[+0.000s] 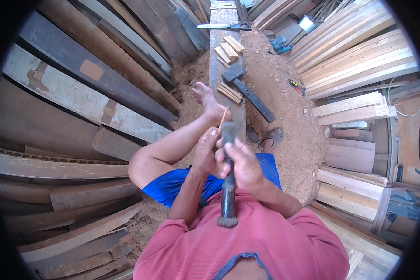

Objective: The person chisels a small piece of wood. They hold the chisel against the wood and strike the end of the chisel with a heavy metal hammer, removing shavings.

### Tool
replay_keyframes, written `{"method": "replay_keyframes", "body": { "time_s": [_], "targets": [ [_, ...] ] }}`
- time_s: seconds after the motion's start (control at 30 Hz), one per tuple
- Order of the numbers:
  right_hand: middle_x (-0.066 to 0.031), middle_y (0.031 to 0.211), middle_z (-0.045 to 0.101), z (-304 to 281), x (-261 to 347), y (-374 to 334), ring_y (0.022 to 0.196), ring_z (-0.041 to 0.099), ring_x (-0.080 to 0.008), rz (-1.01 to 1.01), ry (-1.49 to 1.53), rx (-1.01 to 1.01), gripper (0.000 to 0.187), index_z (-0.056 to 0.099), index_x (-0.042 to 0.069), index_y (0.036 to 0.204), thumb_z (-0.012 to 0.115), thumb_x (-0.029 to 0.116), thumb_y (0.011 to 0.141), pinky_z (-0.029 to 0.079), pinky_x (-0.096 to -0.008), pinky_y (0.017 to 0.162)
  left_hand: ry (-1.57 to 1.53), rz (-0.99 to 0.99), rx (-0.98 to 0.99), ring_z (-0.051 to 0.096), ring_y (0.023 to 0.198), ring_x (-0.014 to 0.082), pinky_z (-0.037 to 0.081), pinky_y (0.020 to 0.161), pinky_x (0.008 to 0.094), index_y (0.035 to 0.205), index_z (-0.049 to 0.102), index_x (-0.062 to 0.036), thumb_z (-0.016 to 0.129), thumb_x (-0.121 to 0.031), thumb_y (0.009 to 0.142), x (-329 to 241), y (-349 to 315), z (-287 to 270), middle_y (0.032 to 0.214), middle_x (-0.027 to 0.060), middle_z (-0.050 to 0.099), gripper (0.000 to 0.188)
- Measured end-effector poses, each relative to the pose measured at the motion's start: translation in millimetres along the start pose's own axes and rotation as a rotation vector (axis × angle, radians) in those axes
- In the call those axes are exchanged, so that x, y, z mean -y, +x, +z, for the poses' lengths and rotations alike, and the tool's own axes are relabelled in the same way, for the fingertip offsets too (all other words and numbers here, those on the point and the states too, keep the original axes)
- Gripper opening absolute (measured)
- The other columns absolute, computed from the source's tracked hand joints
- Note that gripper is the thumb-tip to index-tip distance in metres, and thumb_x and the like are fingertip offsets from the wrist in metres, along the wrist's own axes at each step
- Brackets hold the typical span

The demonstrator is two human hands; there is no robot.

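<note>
My left hand is closed on a thin wooden strip, which points up and away past its thumb. My right hand is wrapped round a tool that looks like a chisel, with a dark handle. The handle's frayed butt is toward my chest. Its far grey metal end is blurred and lies close beside the strip; whether they touch I cannot tell. Beyond my hands, on the narrow bench, lie several short wooden strips and a dark mallet.
More small wood pieces and a handsaw rest farther along the bench. A blue power tool and a yellow-and-black hand tool lie on the shavings-covered floor. Boards line the left; stacked timber stands right.
</note>
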State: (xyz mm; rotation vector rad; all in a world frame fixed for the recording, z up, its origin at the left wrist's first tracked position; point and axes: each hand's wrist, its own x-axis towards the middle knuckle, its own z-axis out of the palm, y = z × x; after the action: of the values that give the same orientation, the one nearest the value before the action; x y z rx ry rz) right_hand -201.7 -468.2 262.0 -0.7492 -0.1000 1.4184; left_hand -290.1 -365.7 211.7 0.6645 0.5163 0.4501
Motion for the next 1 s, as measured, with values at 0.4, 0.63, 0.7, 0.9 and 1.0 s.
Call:
{"method": "replay_keyframes", "body": {
  "time_s": [0.4, 0.63, 0.7, 0.9, 1.0],
  "targets": [
    [-0.0014, 0.069, 0.045, 12.2, 18.0, -44.7, 0.049, 0.042, -0.0093, -0.172, -0.018, 0.043, 0.02, 0.046, 0.009, 0.108, 0.044, 0.028, 0.103, 0.043, -0.0277, 0.047, 0.462, 0.077, 0.051, 0.04, 0.053, 0.0043, 0.031, 0.048, 0.0213, 0.087, 0.052, -0.0074, 0.044, -0.032, 0.103, 29.6, -70.4, -20.6, 0.062, -0.0032, 0.044, 0.031],
    [0.0019, 0.066, 0.043, 10.2, -12.6, -12.7, 0.049, 0.041, -0.0075, 0.118, 0.025, 0.04, 0.017, 0.048, 0.009, 0.104, 0.043, 0.026, 0.103, 0.043, -0.0274, 0.049, 0.387, 0.194, -0.064, 0.041, 0.061, 0.0024, 0.035, 0.054, 0.0194, 0.093, 0.055, -0.0067, 0.042, -0.029, 0.105, 1.3, -8.5, -0.6, 0.069, -0.0051, 0.047, 0.029],
    [0.0021, 0.066, 0.042, 13.5, -11.1, -15.5, 0.048, 0.04, -0.0074, 0.068, -0.019, 0.062, 0.018, 0.048, 0.009, 0.104, 0.043, 0.026, 0.103, 0.042, -0.0272, 0.047, 0.584, 0.28, -0.027, 0.044, 0.068, 0.002, 0.038, 0.06, 0.0194, 0.096, 0.057, -0.0058, 0.041, -0.027, 0.105, -4.9, -8.4, -4.3, 0.074, -0.0047, 0.05, 0.028],
    [0.0019, 0.063, 0.04, 16.5, 16.8, -44.5, 0.044, 0.037, -0.0079, -0.18, 0.002, 0.002, 0.019, 0.046, 0.008, 0.1, 0.044, 0.027, 0.103, 0.04, -0.0274, 0.044, 0.65, 0.202, 0.09, 0.043, 0.061, 0.0034, 0.035, 0.054, 0.0216, 0.086, 0.052, -0.007, 0.043, -0.026, 0.104, 16.9, -60.9, -17.6, 0.068, -0.0036, 0.047, 0.028],
    [0.002, 0.061, 0.04, 4.8, 38.5, -49.4, 0.044, 0.037, -0.007, -0.272, -0.178, -0.081, 0.018, 0.046, 0.008, 0.102, 0.044, 0.026, 0.102, 0.041, -0.0264, 0.043, 0.509, 0.104, 0.037, 0.04, 0.057, 0.0032, 0.033, 0.05, 0.021, 0.086, 0.051, -0.0076, 0.046, -0.025, 0.103, 39.1, -83.9, -35.0, 0.066, -0.0042, 0.045, 0.025]
  ]
}}
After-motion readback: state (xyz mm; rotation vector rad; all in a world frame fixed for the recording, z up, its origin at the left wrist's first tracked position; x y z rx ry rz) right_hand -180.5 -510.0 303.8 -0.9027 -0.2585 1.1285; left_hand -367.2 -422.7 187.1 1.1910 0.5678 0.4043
